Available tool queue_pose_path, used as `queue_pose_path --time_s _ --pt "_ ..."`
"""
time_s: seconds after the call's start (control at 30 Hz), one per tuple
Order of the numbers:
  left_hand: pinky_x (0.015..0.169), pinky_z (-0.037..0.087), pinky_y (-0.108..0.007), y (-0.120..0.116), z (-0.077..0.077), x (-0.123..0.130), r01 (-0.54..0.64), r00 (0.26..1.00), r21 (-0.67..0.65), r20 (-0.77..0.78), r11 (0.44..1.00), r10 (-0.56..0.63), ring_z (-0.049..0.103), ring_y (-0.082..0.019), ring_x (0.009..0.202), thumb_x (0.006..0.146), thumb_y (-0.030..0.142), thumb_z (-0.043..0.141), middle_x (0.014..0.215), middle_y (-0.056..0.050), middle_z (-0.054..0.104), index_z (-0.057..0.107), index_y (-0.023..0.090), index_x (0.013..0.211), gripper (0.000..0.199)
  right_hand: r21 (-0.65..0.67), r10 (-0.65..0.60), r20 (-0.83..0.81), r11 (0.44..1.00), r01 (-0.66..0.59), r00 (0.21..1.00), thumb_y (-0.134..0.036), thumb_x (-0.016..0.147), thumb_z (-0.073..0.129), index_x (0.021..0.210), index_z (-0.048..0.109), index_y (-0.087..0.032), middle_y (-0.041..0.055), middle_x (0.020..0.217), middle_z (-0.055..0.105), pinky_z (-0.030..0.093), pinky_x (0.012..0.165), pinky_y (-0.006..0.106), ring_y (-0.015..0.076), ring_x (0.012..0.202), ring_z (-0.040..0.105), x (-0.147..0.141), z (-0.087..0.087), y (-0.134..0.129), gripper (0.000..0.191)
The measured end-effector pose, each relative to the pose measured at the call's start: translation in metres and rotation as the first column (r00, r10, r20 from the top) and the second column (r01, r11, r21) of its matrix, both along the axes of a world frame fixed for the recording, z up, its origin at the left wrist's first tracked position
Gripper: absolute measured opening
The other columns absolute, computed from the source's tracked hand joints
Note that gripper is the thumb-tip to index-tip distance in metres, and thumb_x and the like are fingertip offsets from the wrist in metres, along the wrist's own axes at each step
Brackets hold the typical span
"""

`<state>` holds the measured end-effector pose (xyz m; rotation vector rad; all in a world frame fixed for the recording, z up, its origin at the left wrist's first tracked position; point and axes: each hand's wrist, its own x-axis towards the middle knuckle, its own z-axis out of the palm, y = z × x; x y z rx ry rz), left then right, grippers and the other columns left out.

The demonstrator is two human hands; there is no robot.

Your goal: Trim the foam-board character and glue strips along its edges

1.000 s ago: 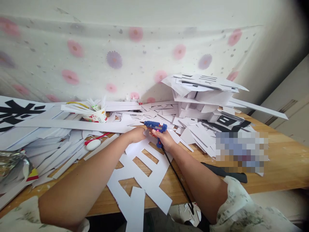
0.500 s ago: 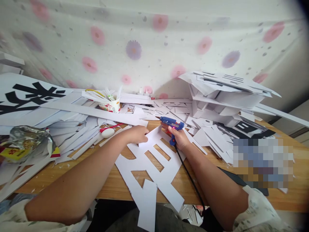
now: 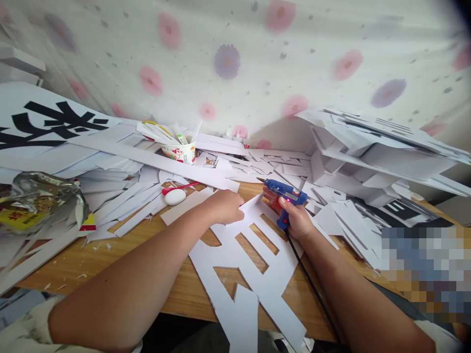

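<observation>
A large white foam-board cut-out (image 3: 235, 245), shaped like a character with several slots, lies on the wooden table and reaches past its front edge. My left hand (image 3: 226, 207) is closed at the cut-out's far edge; its fingertips are partly hidden. In my right hand (image 3: 296, 218) is a blue hot glue gun (image 3: 283, 190), its nozzle aimed left, just beyond the cut-out's far corner. A small light glows on the gun's body, and its black cord (image 3: 309, 277) runs down toward the front edge.
White strips and offcuts (image 3: 121, 196) cover much of the table (image 3: 121, 274). A paper cup (image 3: 180, 152) holds tools. Nearby lie a red-handled item (image 3: 180, 188) and a white oval object (image 3: 175, 197). An open foil packet (image 3: 44, 206) sits left; stacked white foam-board pieces (image 3: 364, 162) stand right.
The view has turned, so the scene sits further right in the picture. Both hands keep nearly the same places at the cut-out, and the glue gun is still held in the right hand.
</observation>
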<state>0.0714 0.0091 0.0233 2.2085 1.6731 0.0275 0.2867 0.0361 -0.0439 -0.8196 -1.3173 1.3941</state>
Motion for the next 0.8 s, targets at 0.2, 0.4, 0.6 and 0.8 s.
queue_pose_path --time_s 0.2,0.4,0.6,0.8 --pt "0.058 0.036 -0.031 -0.0001 -0.0007 0.0017 0.057 0.997 -0.001 -0.057 0.998 -0.057 0.060 -0.023 0.070 0.070 0.025 0.051 0.080 -0.008 0.069 0.065 0.020 0.074 0.014 0.024 -0.003 -0.020 1.000 0.003 1.000 -0.049 0.073 0.074 0.093 0.072 -0.026 0.0065 0.124 0.066 0.039 0.108 0.050 0.0324 0.124 0.054 -0.0003 -0.0008 -0.0002 0.030" --pt "0.062 0.039 -0.032 0.0002 0.0003 0.0025 0.103 0.991 0.006 -0.087 0.995 -0.102 0.061 -0.025 0.072 0.072 0.023 0.050 0.083 -0.010 0.069 0.067 0.019 0.080 0.019 -0.004 -0.006 -0.010 1.000 0.006 1.000 -0.051 0.072 0.074 0.091 0.072 -0.026 0.0068 0.125 0.065 0.040 0.106 0.050 0.0330 0.126 0.053 -0.0003 -0.0014 0.0001 0.032" --pt "0.065 0.040 -0.031 0.0005 -0.0020 0.0018 0.092 0.993 0.017 -0.082 0.996 -0.090 0.061 -0.024 0.075 0.071 0.021 0.050 0.087 -0.010 0.070 0.068 0.018 0.082 0.021 -0.019 -0.009 -0.044 1.000 0.008 0.999 -0.049 0.070 0.076 0.096 0.072 -0.024 0.0077 0.123 0.067 0.038 0.107 0.049 0.0326 0.123 0.054 -0.0012 -0.0011 0.0015 0.037" --pt "0.064 0.042 -0.031 0.0008 0.0006 0.0014 0.072 0.994 0.012 -0.086 0.997 -0.071 0.063 -0.025 0.074 0.071 0.019 0.049 0.088 -0.009 0.071 0.068 0.019 0.083 0.023 0.004 -0.042 0.008 0.999 0.042 0.999 -0.050 0.071 0.075 0.104 0.071 -0.022 0.0076 0.113 0.071 0.042 0.102 0.048 0.0296 0.109 0.062 -0.0018 -0.0027 0.0055 0.043"
